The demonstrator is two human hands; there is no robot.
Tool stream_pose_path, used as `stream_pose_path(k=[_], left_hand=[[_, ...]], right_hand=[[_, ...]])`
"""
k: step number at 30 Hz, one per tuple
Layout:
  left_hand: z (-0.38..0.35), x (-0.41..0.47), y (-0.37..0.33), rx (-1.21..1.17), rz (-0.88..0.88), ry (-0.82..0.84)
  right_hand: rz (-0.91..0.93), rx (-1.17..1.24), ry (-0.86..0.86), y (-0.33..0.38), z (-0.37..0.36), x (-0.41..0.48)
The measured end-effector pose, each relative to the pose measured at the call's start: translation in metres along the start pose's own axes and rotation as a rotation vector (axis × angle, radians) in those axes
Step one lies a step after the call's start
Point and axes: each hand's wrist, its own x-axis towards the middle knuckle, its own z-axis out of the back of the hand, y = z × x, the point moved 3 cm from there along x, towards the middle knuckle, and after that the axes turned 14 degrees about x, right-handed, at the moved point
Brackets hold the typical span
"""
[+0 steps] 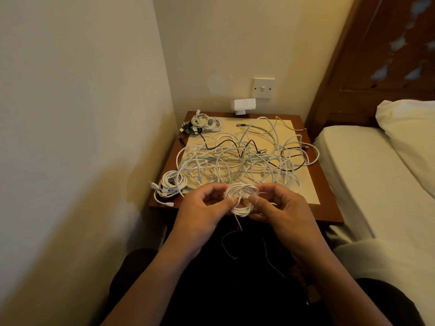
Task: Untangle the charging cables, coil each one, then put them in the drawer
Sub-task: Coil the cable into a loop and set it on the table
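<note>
Both hands hold one coiled white cable (pixel 242 196) just above the near edge of the bedside table (pixel 327 194). My left hand (pixel 202 208) pinches the coil's left side between thumb and fingers. On the right side, my right hand (pixel 280 208) grips the loops with curled fingers. A short loose end hangs below the coil. A big tangle of white and black cables (pixel 247 158) covers the table's middle. One finished white coil (pixel 173 182) lies at the near left corner. More coiled cables (pixel 204 122), white and black, lie at the far left corner. No drawer is visible.
A wall stands close on the left and behind the table, with a light switch (pixel 264 87) and a white box (pixel 244 105) on it. A bed (pixel 376 175) with a pillow (pixel 409 128) and wooden headboard lies to the right. Thin dark cables (pixel 228 245) hang over my lap.
</note>
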Motion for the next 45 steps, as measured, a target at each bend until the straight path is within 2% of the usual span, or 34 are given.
stream_pose_path(k=[4, 8, 13, 16, 20, 28, 34, 37, 40, 43, 45], left_hand=[[0.034, 0.047, -0.015, 0.039, -0.008, -0.094], [0.077, 0.115, -0.022, 0.161, -0.054, -0.197], [0.108, 0.220, -0.020, 0.292, -0.051, -0.246], [0.114, 0.274, -0.022, 0.375, -0.008, -0.247], [0.098, 0.319, -0.030, 0.506, 0.001, -0.227], [0.028, 0.363, -0.022, 0.775, -0.136, -0.171], [0.008, 0.373, -0.017, 1.120, -0.220, -0.177], [0.009, 0.371, -0.019, 1.147, -0.240, -0.200], [0.008, 0.360, -0.028, 1.144, -0.336, -0.228], [0.003, 0.340, -0.043, 1.059, -0.400, -0.193], [0.001, 0.325, -0.062, 0.875, -0.328, -0.090]], right_hand=[[0.129, -0.322, 0.029, 0.018, 0.000, 0.033], [0.286, -0.529, 0.022, 0.048, 0.003, 0.065], [0.489, -0.664, 0.006, 0.085, 0.007, 0.117], [0.547, -0.743, 0.015, 0.098, 0.010, 0.150], [0.532, -0.821, 0.065, 0.101, 0.011, 0.188], [0.433, -0.935, 0.148, 0.093, 0.016, 0.229], [0.358, -0.958, 0.192, 0.089, 0.027, 0.233], [0.331, -0.949, 0.219, 0.089, 0.032, 0.236], [0.293, -0.968, 0.272, 0.086, 0.032, 0.236], [0.298, -0.901, 0.254, 0.094, 0.031, 0.233], [0.315, -0.773, 0.223, 0.110, 0.028, 0.229]])
